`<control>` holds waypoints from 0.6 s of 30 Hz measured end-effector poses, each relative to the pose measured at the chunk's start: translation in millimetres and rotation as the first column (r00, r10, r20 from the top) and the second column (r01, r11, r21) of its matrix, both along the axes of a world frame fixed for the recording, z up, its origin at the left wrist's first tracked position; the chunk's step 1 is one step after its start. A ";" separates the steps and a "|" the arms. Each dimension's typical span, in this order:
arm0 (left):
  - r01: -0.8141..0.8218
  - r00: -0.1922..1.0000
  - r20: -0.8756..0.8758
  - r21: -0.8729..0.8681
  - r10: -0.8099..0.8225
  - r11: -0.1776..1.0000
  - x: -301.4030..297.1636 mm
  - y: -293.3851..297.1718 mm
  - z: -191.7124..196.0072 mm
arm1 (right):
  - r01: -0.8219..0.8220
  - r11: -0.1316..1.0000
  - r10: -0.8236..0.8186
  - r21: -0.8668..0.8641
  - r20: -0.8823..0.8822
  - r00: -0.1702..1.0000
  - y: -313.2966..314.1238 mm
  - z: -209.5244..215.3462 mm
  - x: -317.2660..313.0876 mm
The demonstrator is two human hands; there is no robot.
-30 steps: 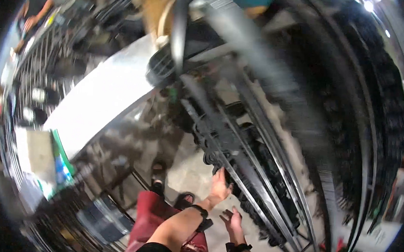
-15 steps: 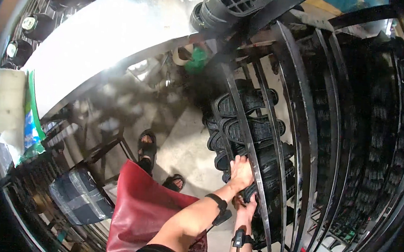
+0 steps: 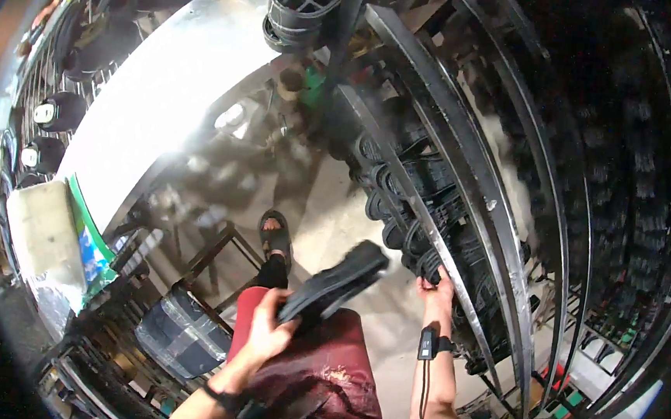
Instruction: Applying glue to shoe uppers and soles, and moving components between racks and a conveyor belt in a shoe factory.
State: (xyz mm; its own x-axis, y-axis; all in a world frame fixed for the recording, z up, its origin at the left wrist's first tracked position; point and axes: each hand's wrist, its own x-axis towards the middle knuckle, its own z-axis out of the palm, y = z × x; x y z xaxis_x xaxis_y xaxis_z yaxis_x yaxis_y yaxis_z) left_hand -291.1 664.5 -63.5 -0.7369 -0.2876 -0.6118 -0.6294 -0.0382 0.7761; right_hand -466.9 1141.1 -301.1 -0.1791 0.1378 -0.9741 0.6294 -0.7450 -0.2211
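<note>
My left hand (image 3: pixel 266 331) grips a black rubber part (image 3: pixel 333 281) over my lap; my right hand (image 3: pixel 437 283) seems closed on another in the rack (image 3: pixel 459 218), though it's dark. Tugging there could topple neighbouring pieces.

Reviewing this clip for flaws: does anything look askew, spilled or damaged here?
Nothing stands out. The left hand holds a black sole clear of the rack; the right hand touches the stacked soles, which sit in orderly rows.

Concrete floor (image 3: pixel 328 209); metal racks (image 3: pixel 498 221)
</note>
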 end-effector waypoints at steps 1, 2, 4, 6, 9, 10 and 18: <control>-0.040 0.999 0.002 -0.054 0.040 0.998 22.0 -17.8 12.2 | 0.025 0.979 -0.043 0.202 0.088 0.995 -25.1 -7.1 -1.3; -0.166 0.984 0.060 -0.018 0.167 0.986 44.4 -26.6 22.0 | 0.028 0.915 -0.100 0.402 0.160 0.982 -55.3 -3.3 -15.8; -0.323 0.925 0.219 0.024 0.310 0.946 67.8 -44.3 49.1 | -0.061 0.882 -0.122 0.468 0.351 0.928 -76.9 7.5 -34.3; -0.396 0.904 0.167 -0.013 0.393 0.918 106.3 -51.7 41.8 | -0.306 0.911 0.060 0.278 0.643 0.764 -65.8 7.7 -48.9; -0.646 0.747 0.300 0.116 0.593 0.754 119.4 -45.7 44.9 | -0.103 0.937 0.016 0.335 0.254 0.967 -41.5 -3.0 -23.9; -0.653 0.740 0.301 0.108 0.602 0.749 116.6 -43.7 52.6 | 0.052 0.939 -0.023 0.339 -0.089 0.996 -67.5 13.4 -14.1; -0.770 0.635 0.421 0.418 0.648 0.483 92.7 -34.6 87.7 | 0.315 0.939 -0.341 -0.136 -0.275 0.899 -104.6 77.9 11.9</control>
State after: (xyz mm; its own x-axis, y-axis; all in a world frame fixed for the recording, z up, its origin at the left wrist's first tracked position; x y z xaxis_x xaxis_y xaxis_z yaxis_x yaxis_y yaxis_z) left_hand -198.5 629.9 24.2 -0.2877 -0.2559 -0.9229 -0.3176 -0.8836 0.3440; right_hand -455.0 1036.5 -223.2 -0.4140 0.1558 -0.8968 0.2642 -0.9222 -0.2822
